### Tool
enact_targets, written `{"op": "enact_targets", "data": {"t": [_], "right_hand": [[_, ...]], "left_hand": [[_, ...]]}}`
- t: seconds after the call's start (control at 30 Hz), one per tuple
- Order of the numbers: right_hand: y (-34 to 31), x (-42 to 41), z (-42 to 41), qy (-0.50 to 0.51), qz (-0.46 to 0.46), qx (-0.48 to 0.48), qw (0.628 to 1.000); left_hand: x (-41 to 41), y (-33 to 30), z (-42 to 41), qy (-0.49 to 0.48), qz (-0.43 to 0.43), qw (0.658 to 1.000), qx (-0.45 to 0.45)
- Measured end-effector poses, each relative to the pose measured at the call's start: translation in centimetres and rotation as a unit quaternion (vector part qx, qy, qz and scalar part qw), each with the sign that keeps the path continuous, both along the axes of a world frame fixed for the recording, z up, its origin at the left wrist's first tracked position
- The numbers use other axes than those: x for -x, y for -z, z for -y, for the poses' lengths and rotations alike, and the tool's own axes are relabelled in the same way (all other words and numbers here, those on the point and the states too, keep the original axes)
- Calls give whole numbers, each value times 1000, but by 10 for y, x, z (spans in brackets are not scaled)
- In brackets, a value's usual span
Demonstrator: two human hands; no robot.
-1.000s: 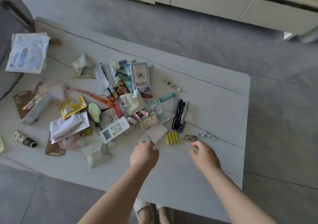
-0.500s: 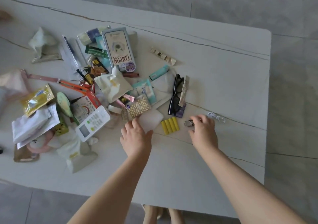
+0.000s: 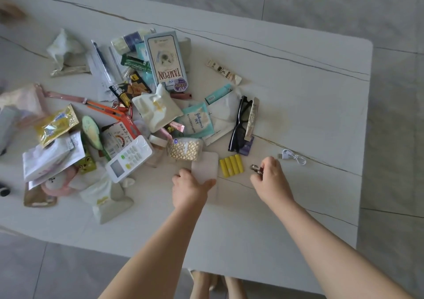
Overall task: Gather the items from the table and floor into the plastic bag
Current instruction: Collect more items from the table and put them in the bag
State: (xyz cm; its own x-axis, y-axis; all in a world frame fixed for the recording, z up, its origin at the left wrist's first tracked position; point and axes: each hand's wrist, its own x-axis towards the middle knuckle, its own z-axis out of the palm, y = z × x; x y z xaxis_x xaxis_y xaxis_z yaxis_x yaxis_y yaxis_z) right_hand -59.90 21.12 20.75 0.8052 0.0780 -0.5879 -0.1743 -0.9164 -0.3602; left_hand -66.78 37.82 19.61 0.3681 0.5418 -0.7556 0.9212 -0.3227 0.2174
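Gathering just starting: picking the first small items off the table [image 3: 298, 96], nothing bagged yet. No plastic bag showing anywhere in view, so no telling where it is waiting.

Taking the yellow batteries [image 3: 231, 165] as landmark. Just left of them, left hand [image 3: 190, 189] gripping the pale flat pad [image 3: 205, 167], thumb on its near edge and fingers curling at its left side; pad still lying flat, far corner touching the gold-dotted pouch [image 3: 184, 149]. Just right of the batteries, right hand [image 3: 269, 174] pinching the small metal clip [image 3: 256, 169] between curled fingertips, apparently lifting it. Further right, white cable [image 3: 293, 157] lying loose. Behind the batteries, black glasses [image 3: 239, 124]; beyond them to the left, the tampon box [image 3: 166, 61] heading the main heap. Left of the batteries past the pad, white remote [image 3: 128, 158] sitting among packets.

Next, judging by this: lifting pad and clip clear, then finding and opening the bag, probably freeing one hand for its mouth. After that, sweeping up batteries and cable, likely rolling or snagging if grabbed carelessly. Floor items out of sight, coming later.
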Motion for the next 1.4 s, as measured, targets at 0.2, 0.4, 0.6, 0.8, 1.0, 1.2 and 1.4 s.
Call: {"op": "enact_targets", "data": {"t": [0.2, 0.4, 0.6, 0.8, 1.0, 1.2, 1.4], "right_hand": [[-1, -3, -26, -1, -46, 47, 998], [13, 7, -57, 91, -33, 56, 994], [7, 12, -56, 106, -88, 37, 990], [-24, 23, -49, 154, -143, -129, 969], [-81, 29, -71, 196, -217, -278, 915], [-145, 38, -109, 94, -247, -293, 919], [-228, 72, -159, -43, -271, -290, 917]], "left_hand": [[9, 0, -6, 1, 3, 1000, 28], [18, 6, -9, -5, 30, 998, 48], [32, -7, -14, -11, 34, 997, 69], [48, -40, -25, -45, 48, 991, 112], [72, -99, -45, -188, 127, 958, 177], [114, -162, -74, -350, 187, 901, 177], [181, -242, -101, -486, 244, 823, 165]]}}
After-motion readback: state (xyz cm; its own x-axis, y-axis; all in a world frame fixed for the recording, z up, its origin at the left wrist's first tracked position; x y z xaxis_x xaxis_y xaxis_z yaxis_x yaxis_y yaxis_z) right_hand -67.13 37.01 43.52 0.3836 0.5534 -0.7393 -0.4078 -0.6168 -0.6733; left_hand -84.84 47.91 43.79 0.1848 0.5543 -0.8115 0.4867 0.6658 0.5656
